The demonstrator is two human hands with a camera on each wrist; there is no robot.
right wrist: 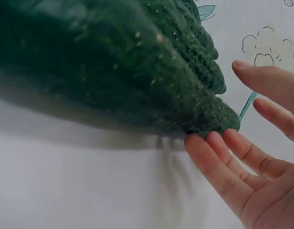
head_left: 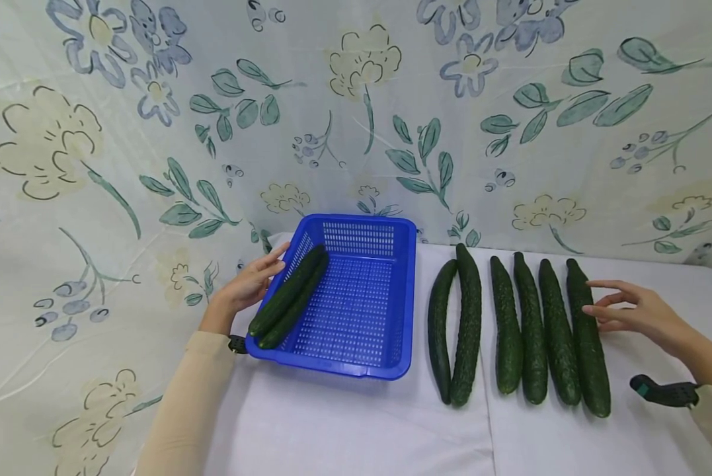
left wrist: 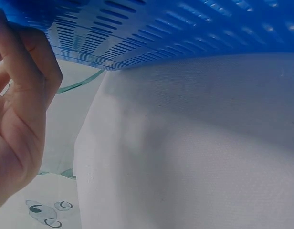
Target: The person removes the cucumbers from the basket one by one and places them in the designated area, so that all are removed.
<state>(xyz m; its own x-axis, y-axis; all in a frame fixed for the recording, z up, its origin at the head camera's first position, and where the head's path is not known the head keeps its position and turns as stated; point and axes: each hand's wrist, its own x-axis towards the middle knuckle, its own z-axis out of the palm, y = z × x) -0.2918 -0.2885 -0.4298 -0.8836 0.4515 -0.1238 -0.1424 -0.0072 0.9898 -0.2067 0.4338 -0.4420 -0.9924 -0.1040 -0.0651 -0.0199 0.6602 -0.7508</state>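
My left hand [head_left: 251,284] rests at the left rim of a blue plastic basket [head_left: 358,370], its fingers extended along the outside; the left wrist view shows the hand [left wrist: 18,105] beside the slotted wall [left wrist: 185,33]. Two cucumbers [head_left: 293,297] lie side by side against the basket's left inner wall. On the right, my right hand [head_left: 644,314] is at the rightmost cucumber [head_left: 590,357] of a row, fingers spread. Seen from the right wrist, the lower fingertips touch or nearly touch the narrow end of this cucumber [right wrist: 113,71], while the thumb stands apart from it.
Left of the rightmost cucumber lie three more, the nearest being a bumpy cucumber [head_left: 558,337]. Two others, a thin curved cucumber [head_left: 439,330] and a longer cucumber [head_left: 467,330], lie beside the basket. A white cloth [head_left: 356,430] covers the table; a floral curtain [head_left: 356,119] hangs behind.
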